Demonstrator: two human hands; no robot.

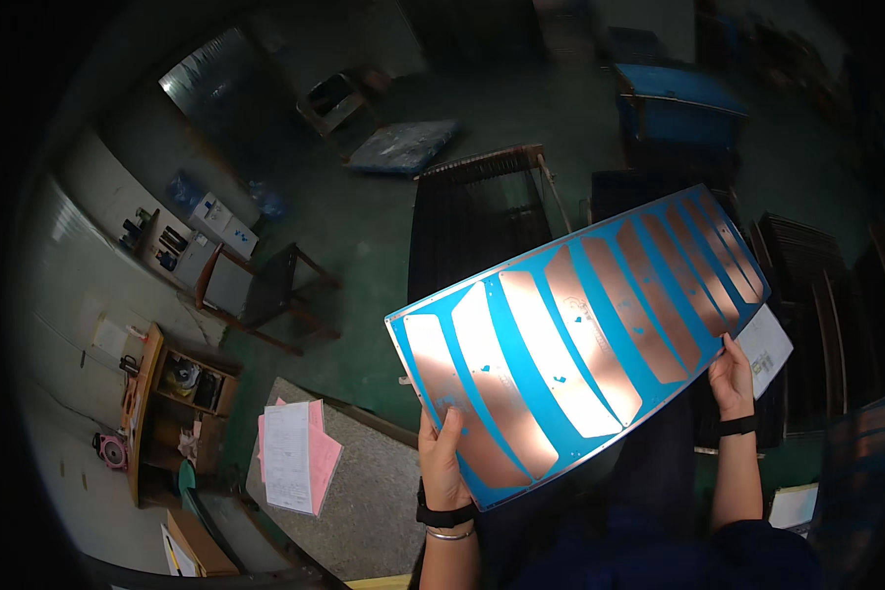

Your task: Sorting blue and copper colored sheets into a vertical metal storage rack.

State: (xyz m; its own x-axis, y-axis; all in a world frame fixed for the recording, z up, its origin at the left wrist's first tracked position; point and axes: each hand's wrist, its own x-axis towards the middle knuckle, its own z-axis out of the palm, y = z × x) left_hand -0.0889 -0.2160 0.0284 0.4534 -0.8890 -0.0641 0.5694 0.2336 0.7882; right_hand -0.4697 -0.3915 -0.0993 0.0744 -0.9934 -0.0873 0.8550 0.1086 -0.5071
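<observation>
A long rectangular circuit-board panel (578,324), blue with wide copper-coloured bands across it, is held up in front of me at a slant, its right end farther away. My left hand (443,464) is closed on its near left corner, with the thumb on top and the other fingers hidden beneath. On the near edge toward the right end, my right hand (732,382) grips the panel, its fingers partly out of sight underneath. Light glares off the middle bands. Just past my right hand, a white sheet (765,352) sticks out beyond the panel.
Beyond the panel stands a dark slotted rack (477,211), with more racks (801,256) at the right. Papers, white over pink (290,447), lie on a grey tabletop (369,501). A chair (265,290), a wooden shelf (147,403) and a blue bin (680,108) stand around.
</observation>
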